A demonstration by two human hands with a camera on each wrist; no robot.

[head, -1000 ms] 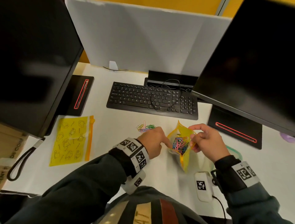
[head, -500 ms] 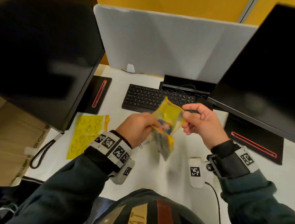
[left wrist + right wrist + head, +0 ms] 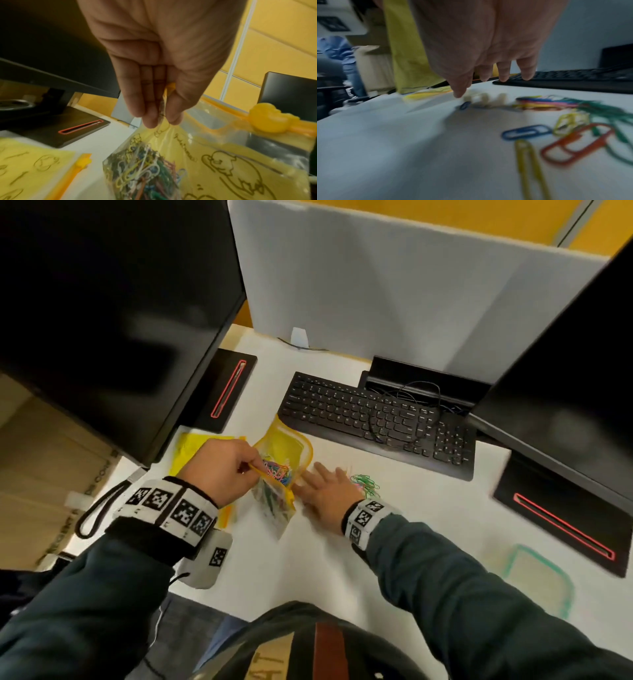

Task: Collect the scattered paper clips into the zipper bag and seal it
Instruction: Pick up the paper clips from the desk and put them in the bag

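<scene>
Left hand [image 3: 219,470] pinches an open yellow bag [image 3: 286,451] with unreadable scribbled print; right hand [image 3: 325,491], fingers spread flat, reaches beside loose paper clips [image 3: 366,484].

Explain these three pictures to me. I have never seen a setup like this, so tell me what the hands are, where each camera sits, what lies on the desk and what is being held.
There is no machine: a person works with bare hands and wears three cameras, one on the head and one on each wrist. The head view looks down at a white desk with a keyboard. The left wrist view shows the left hand pinching the top edge of a yellow zipper bag, open and holding coloured clips. The right wrist view shows the right hand, fingers straight, holding nothing, reaching over the loose paper clips on the desk. A second yellow bag lies flat at the left.
</scene>
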